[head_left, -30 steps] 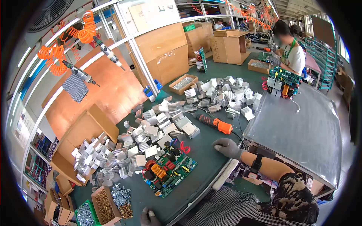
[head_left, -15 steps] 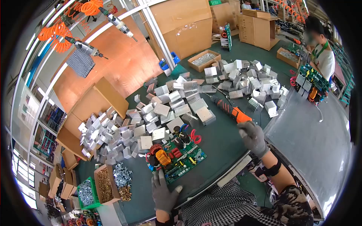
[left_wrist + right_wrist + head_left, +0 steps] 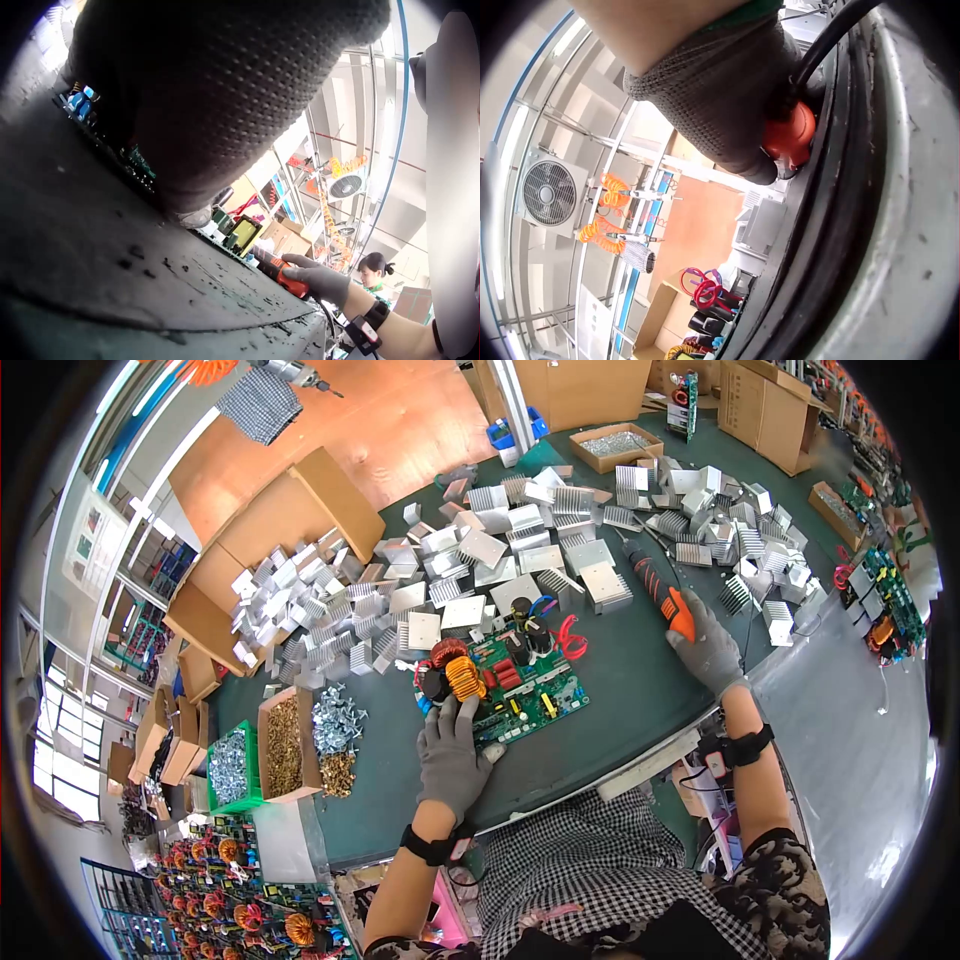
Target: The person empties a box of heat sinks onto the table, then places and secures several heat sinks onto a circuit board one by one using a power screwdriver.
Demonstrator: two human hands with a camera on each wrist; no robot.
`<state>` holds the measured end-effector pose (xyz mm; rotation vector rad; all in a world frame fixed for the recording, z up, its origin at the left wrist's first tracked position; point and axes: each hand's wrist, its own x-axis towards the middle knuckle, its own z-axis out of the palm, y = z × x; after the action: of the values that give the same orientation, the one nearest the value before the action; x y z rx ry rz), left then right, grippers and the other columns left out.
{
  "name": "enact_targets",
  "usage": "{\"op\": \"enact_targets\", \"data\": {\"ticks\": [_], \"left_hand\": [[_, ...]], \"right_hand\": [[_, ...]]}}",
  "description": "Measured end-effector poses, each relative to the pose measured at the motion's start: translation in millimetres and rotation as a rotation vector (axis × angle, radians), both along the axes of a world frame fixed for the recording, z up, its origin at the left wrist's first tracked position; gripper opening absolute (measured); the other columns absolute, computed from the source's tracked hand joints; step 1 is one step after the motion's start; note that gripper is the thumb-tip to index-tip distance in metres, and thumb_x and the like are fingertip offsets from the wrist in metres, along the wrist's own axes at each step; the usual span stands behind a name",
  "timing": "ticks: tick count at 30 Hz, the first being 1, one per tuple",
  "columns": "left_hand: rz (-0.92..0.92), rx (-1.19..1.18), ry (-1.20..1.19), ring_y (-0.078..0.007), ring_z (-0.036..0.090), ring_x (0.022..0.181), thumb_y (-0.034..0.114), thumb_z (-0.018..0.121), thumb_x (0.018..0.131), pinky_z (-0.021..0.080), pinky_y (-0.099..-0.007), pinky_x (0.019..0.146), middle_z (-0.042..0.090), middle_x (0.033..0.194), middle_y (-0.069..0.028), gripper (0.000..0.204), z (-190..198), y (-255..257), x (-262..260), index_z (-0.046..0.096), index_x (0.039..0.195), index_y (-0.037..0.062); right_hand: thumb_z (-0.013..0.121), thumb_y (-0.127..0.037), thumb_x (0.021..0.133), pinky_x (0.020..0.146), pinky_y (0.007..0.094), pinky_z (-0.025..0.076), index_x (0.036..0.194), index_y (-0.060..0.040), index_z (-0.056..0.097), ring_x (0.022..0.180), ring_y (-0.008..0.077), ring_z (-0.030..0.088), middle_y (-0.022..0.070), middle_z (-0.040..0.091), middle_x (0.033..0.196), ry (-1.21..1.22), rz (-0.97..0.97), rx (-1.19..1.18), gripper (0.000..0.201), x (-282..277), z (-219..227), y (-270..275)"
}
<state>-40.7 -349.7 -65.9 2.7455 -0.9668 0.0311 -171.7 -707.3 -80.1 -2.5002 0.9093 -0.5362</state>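
A green circuit board (image 3: 545,710) with coils, capacitors and a red wire loop lies on the dark bench mat. My gloved left hand (image 3: 452,765) rests at its near left corner, fingers extended against the edge by the orange coil and thumb along the near edge. In the left wrist view this hand hides much of the board. To the right, my gloved right hand (image 3: 708,650) holds the orange rear end of a black-and-orange electric screwdriver (image 3: 652,582), which lies pointing away across the bench. The right wrist view shows the fingers round its orange end (image 3: 791,135), with a black cord coming out.
Piled finned aluminium heat sinks (image 3: 480,550) lie behind the board, spilling from a cardboard box (image 3: 205,610). Screws fill a green bin (image 3: 245,795) and a carton (image 3: 268,710) at left. Another circuit board (image 3: 885,605) stands on the grey metal surface (image 3: 820,760) at right.
My left hand has come up from the bench's near edge to the board's corner. My right hand has moved from the bench edge onto the screwdriver's orange end. The head view has tilted down.
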Motion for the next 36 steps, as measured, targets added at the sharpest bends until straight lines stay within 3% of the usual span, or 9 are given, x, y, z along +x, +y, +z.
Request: {"op": "enact_targets", "data": {"ticks": [4,6,11,13,16,20,25,34,36], "left_hand": [[-0.113,0.062,0.028,-0.0417,0.034,0.130,0.036,0.066,0.082,0.030,-0.0478,0.107,0.034,0.144,-0.0199,0.075,19.9,12.5,7.6,0.030,0.143,0.0115],[-0.160,-0.217,0.297,-0.0374,0.037,0.129,0.034,0.064,0.084,0.034,-0.0459,0.103,0.038,0.142,-0.0155,0.067,23.5,27.5,18.8,0.035,0.142,0.0167],[-0.165,-0.369,0.231,-0.0393,0.055,0.110,0.031,0.062,0.085,0.045,-0.0429,0.092,0.051,0.130,-0.0173,0.057,49.4,24.6,62.6,0.043,0.136,0.0146],[0.077,-0.254,0.087,-0.0407,0.057,0.106,0.031,0.065,0.082,0.046,-0.0434,0.090,0.053,0.126,-0.0207,0.061,52.6,14.6,88.7,0.042,0.136,0.0137],[0.325,-0.229,0.274,-0.0387,0.054,0.112,0.032,0.067,0.080,0.044,-0.0408,0.093,0.047,0.132,-0.0247,0.067,44.9,-5.1,135.3,0.040,0.138,0.0101],[0.244,-0.272,0.155,-0.0413,0.053,0.112,0.030,0.069,0.077,0.044,-0.0421,0.094,0.047,0.130,-0.0261,0.072,21.9,-25.4,168.1,0.038,0.140,0.0139],[0.204,-0.309,0.108,-0.0391,0.053,0.111,0.020,0.070,0.075,0.044,-0.0426,0.094,0.053,0.123,-0.0224,0.073,25.9,-59.5,197.4,0.038,0.140,0.0149],[0.116,-0.235,0.025,-0.0375,0.056,0.109,0.017,0.065,0.079,0.047,-0.0438,0.091,0.052,0.122,-0.0228,0.059,44.7,-88.1,245.2,0.044,0.135,0.0137],[0.081,-0.218,0.130,-0.0382,0.053,0.114,0.019,0.067,0.078,0.045,-0.0427,0.096,0.048,0.128,-0.0215,0.061,45.1,-77.4,245.5,0.044,0.135,0.0134]], "right_hand": [[0.065,-0.032,0.079,0.091,0.0485,0.044,0.138,-0.0210,0.036,0.106,0.0407,0.055,0.0204,0.055,0.117,0.065,-0.008,-0.011,0.067,-8.9,8.9,6.6],[0.065,-0.030,0.078,0.090,0.0466,0.043,0.132,-0.0174,0.045,0.104,0.0376,0.055,0.0184,0.056,0.112,0.141,0.008,-0.357,0.059,-18.3,10.9,9.1],[0.064,-0.027,0.078,0.089,0.0451,0.042,0.124,-0.0134,0.051,0.103,0.0346,0.055,0.0152,0.057,0.109,-0.005,0.209,-0.332,0.049,9.5,50.3,34.2],[0.066,-0.028,0.078,0.089,0.0440,0.044,0.124,-0.0122,0.050,0.105,0.0344,0.056,0.0150,0.057,0.113,0.022,0.291,-0.228,0.052,31.7,54.4,40.1],[0.069,-0.030,0.076,0.091,0.0431,0.044,0.127,-0.0131,0.047,0.107,0.0347,0.056,0.0150,0.055,0.117,0.013,0.250,-0.167,0.058,59.2,48.6,39.2],[0.072,-0.033,0.074,0.089,0.0423,0.047,0.130,-0.0150,0.044,0.112,0.0329,0.054,0.0131,0.047,0.130,0.115,0.319,-0.288,0.065,81.5,36.7,31.4],[0.073,-0.029,0.075,0.086,0.0419,0.048,0.130,-0.0167,0.045,0.103,0.0338,0.056,0.0143,0.047,0.116,0.151,0.423,-0.285,0.063,121.8,22.1,14.1],[0.074,-0.031,0.072,0.089,0.0424,0.047,0.128,-0.0167,0.050,0.107,0.0323,0.056,0.0146,0.049,0.120,0.319,0.401,-0.199,0.062,189.4,53.8,14.9],[0.072,-0.025,0.073,0.094,0.0406,0.043,0.127,-0.0187,0.053,0.114,0.0284,0.052,0.0124,0.051,0.120,0.535,0.445,-0.476,0.057,197.6,73.3,25.5]]}}
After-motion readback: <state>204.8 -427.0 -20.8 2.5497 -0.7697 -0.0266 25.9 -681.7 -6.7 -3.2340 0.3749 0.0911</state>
